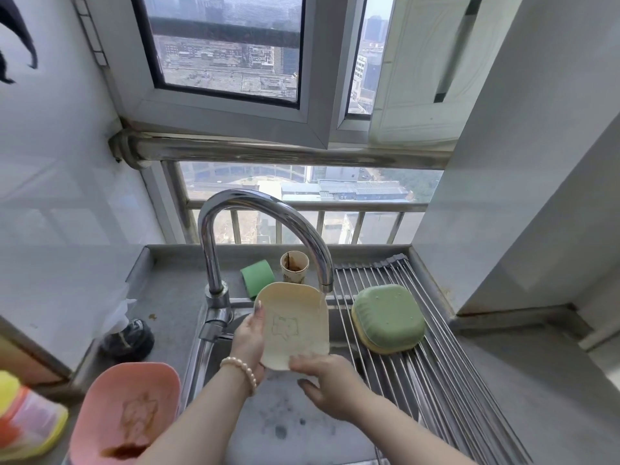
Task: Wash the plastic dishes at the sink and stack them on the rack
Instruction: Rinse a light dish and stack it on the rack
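One cream plastic dish [295, 325], held over the sink [198, 357] under the faucet [265, 226].
Both hands clamped on it: left hand [248, 340] gripped the side rim, right hand [322, 374] pinched the near edge. Shallow, rounded-square, smooth; judged light, stiff, slippery when wet, best held by the rim. Green and yellow dishes [387, 318] lay inverted on the wire rack [446, 380]; a stained pink dish [127, 411] waited on the surface.

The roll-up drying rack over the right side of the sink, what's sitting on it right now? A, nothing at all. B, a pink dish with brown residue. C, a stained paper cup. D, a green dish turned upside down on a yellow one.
D: on the rack a green dish lies upside down on a yellow dish, while the pink dish and the cup sit elsewhere.
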`<state>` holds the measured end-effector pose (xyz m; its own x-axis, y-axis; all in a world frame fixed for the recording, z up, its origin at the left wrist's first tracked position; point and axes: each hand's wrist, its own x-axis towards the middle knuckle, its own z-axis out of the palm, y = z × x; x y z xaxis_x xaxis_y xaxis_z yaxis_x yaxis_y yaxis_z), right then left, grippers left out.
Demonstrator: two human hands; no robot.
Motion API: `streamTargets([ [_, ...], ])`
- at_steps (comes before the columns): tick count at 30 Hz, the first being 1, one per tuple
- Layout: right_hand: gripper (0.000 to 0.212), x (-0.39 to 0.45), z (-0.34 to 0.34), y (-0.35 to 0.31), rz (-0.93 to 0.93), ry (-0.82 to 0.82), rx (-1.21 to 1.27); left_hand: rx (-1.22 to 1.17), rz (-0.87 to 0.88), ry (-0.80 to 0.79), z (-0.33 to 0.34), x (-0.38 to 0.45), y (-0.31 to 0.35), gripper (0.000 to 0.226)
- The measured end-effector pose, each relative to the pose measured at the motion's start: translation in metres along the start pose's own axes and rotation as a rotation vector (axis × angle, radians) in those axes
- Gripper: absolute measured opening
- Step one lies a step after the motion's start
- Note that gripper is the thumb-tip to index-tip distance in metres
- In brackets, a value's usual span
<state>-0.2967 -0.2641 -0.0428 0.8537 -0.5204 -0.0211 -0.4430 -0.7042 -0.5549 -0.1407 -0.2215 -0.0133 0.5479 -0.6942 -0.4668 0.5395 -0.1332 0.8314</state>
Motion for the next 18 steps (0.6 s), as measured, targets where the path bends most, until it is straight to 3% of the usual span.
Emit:
streamTargets([
  [3,0.034,0.001,0.006,0.026,-0.105,0.045,-0.433,0.104,0.017,0.065,-0.005,0.003,-0.003,0.046],
  [6,0.058,0.004,0.013,0.027,-0.016,0.139,-0.653,0.195,-0.085,0.069,-0.006,0.004,-0.004,0.038],
  [8,0.070,0.003,0.023,0.025,0.065,0.175,-0.679,0.162,-0.177,0.007,-0.005,-0.002,-0.001,0.026],
  [10,0.068,0.003,0.034,0.025,0.066,0.235,-0.712,0.142,-0.214,-0.035,-0.010,-0.002,0.000,0.017],
  [13,0.046,0.009,0.035,0.012,0.029,0.323,-0.653,-0.008,-0.163,-0.058,-0.009,-0.010,-0.008,0.023],
  [18,0.015,0.021,0.027,-0.024,-0.126,0.527,-0.405,-0.185,-0.066,0.066,0.008,-0.038,-0.030,0.022],
])
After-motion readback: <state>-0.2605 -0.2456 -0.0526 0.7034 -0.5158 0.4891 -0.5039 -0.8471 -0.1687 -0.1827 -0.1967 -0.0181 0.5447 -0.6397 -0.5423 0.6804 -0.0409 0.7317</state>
